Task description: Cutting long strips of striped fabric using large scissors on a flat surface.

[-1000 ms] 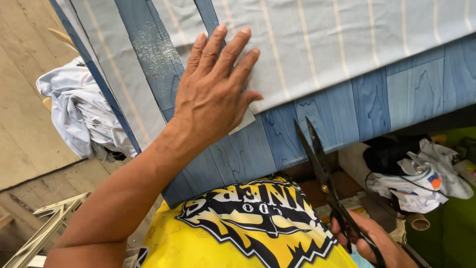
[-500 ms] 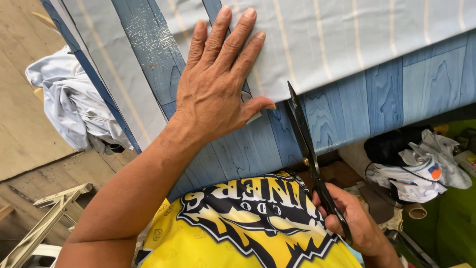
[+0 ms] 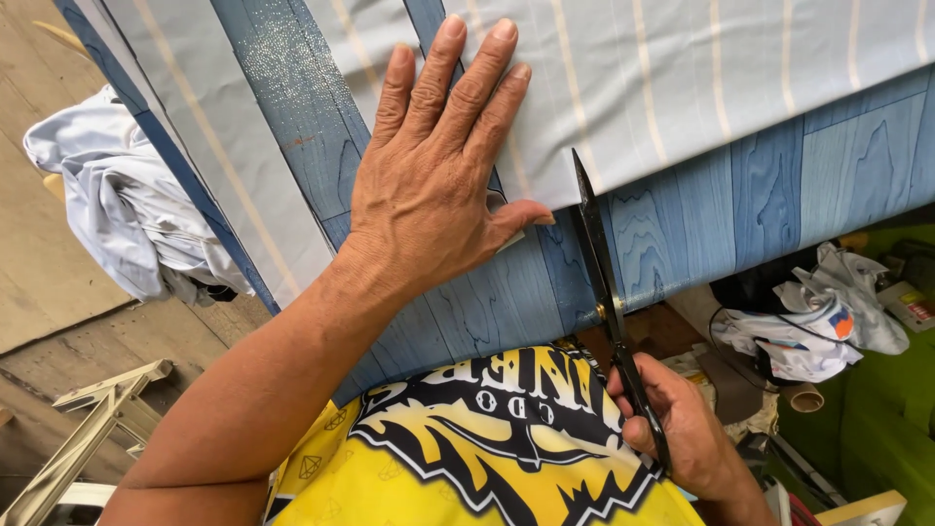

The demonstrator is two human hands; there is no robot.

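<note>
Left hand (image 3: 438,185) lies flat and open on the pale striped fabric (image 3: 701,88) atop the blue surface (image 3: 701,234), its thumb near the scissors (image 3: 599,282) your right hand (image 3: 682,429) grips, so a slipping cloth risks a nick.

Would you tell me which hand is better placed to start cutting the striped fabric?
The right hand: its grip already holds the black scissors, whose tip meets the edge of the striped fabric. The left hand lies flat on that fabric, pressing it onto the blue table.

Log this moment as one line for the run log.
left hand: flat on striped fabric | right hand: holds black scissors, tip at fabric edge | blue wood-grain table
</note>
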